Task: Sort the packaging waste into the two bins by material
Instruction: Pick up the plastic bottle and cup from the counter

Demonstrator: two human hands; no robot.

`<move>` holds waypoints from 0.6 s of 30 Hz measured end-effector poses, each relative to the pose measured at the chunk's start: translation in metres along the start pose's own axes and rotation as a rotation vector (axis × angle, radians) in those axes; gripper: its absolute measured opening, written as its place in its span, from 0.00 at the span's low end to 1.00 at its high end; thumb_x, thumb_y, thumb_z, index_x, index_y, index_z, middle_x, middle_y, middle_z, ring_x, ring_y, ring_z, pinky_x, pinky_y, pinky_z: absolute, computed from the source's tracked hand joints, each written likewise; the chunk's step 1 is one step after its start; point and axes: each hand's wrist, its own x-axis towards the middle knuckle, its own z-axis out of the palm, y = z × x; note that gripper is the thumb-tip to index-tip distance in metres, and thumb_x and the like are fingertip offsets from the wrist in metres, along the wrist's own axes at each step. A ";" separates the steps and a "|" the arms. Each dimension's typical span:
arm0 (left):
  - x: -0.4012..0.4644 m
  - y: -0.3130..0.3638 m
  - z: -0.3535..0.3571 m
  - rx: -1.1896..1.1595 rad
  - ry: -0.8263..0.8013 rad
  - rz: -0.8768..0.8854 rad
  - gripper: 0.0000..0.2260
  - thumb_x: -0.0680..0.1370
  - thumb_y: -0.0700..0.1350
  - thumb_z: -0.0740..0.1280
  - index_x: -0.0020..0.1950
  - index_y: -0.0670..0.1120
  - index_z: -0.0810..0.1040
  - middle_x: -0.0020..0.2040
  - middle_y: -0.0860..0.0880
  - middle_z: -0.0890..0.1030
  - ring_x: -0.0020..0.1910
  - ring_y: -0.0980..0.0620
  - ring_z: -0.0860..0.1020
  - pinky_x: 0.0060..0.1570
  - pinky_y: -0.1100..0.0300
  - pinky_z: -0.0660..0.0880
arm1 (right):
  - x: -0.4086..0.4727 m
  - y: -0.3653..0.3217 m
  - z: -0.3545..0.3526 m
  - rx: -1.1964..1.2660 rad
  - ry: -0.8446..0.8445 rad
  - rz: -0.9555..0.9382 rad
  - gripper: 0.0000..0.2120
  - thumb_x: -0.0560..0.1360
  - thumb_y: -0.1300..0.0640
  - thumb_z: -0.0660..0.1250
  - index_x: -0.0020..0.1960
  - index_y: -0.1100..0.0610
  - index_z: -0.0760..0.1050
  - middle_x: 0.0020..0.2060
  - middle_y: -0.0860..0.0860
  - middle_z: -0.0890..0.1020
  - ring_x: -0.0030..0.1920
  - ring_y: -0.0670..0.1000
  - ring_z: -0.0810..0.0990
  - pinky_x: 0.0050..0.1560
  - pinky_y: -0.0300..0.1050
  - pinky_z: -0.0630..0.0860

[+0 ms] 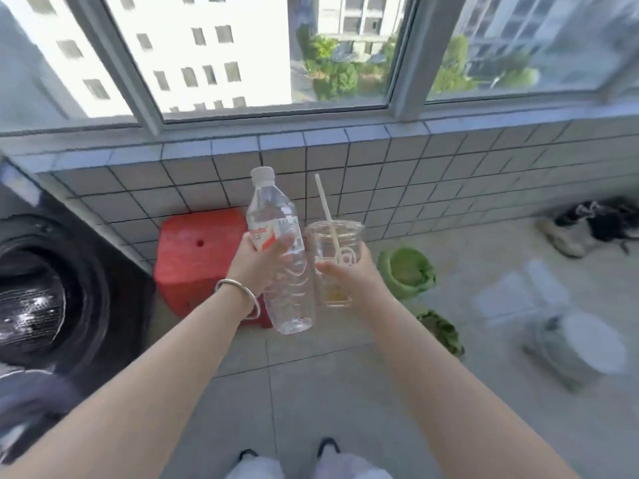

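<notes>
- Head view looks down my two bare arms, stretched out over a pale tiled floor (pixel 311 392) toward a tiled wall under a window.
- My left hand (pixel 257 261) is wrapped around the middle of a clear plastic bottle (pixel 281 257); fingers curl across its front, just under the red-and-white label. The bottle is held up off the floor, tilted a little, white cap at the top. It looks empty.
- A silver bangle (pixel 238 295) sits on my left wrist.
- My right hand (pixel 352 271) is closed around a clear plastic cup (pixel 333 257), thumb on the near side, the other fingers behind it. A pale straw (pixel 325 205) stands up out of the cup and leans left. A little yellow residue lies at the bottom.
- Bottle and cup are just beside each other in the air; I cannot tell whether they touch.
- Behind the bottle, on the floor against the wall, is a red plastic stool (pixel 193 261).
- At far left is the dark round door of a washing machine (pixel 41 299).
- To the right of the cup, leafy green vegetables (pixel 408 271) lie on the floor.
- Further right are blurred pale objects I cannot make out, and shoes (pixel 581 229) by the wall.
</notes>
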 end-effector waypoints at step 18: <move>0.146 -0.043 0.263 0.253 -0.549 -0.253 0.29 0.59 0.57 0.75 0.56 0.51 0.71 0.53 0.43 0.80 0.49 0.41 0.81 0.51 0.37 0.77 | 0.120 0.080 -0.190 0.276 0.519 0.237 0.48 0.60 0.46 0.76 0.73 0.53 0.55 0.60 0.47 0.74 0.56 0.49 0.74 0.55 0.45 0.70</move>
